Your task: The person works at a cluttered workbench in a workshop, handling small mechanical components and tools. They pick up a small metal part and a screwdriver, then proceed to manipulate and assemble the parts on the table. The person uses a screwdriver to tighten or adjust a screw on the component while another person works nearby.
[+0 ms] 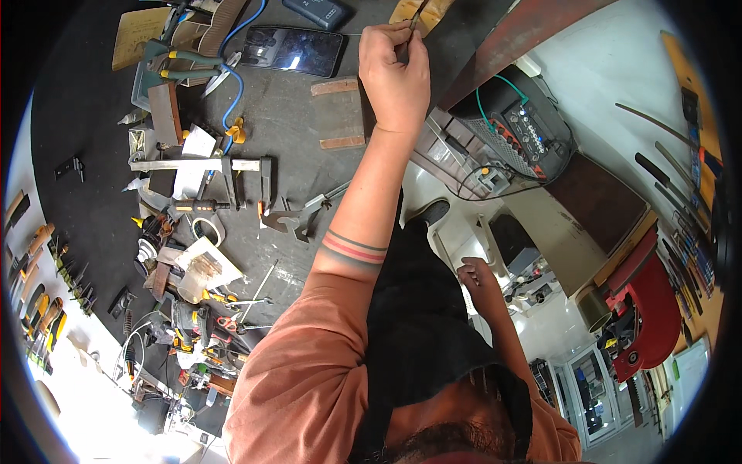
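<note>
My left hand reaches across the dark worktop to its far side. Its thumb and fingers are pinched on a thin dark rod-like tool, whose exact kind I cannot make out. Beyond the fingertips lies a tan piece, partly cut off by the frame's edge. Left of that wrist sits a dark block with two brown wooden strips. A black phone lies flat left of the hand. My right hand hangs low beside my black apron, fingers curled, with nothing visible in them.
Pliers, a blue cable, a bar clamp and a tape roll crowd the worktop's left. Right stand a box with knobs and lit buttons and a red machine. Hand tools hang on both walls.
</note>
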A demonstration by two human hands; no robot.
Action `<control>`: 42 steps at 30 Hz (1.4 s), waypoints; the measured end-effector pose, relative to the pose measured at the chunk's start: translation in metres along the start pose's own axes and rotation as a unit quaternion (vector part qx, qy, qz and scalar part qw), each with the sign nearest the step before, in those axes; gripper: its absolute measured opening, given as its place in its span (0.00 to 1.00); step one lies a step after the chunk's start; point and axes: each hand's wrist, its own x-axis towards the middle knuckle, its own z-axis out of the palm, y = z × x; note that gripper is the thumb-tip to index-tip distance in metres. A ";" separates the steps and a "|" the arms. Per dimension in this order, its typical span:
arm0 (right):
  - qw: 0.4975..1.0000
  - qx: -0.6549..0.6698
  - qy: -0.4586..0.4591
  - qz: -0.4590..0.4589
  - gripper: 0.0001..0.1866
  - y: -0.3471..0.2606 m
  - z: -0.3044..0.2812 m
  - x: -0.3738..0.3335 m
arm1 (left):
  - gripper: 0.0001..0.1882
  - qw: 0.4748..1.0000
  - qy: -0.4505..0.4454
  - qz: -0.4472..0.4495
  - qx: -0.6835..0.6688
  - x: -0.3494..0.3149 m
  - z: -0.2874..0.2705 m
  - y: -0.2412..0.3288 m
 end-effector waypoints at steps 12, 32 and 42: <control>1.000 0.001 0.005 -0.011 0.17 0.007 -0.002 0.000 | 0.09 1.000 -0.004 -0.001 0.010 0.003 0.003 -0.006; 1.000 0.009 0.007 -0.007 0.18 0.006 0.001 -0.003 | 0.08 1.000 -0.004 0.006 -0.002 0.008 0.003 0.001; 1.000 0.002 0.009 -0.004 0.17 0.003 0.002 -0.002 | 0.08 1.000 -0.008 0.023 0.001 0.007 0.004 -0.005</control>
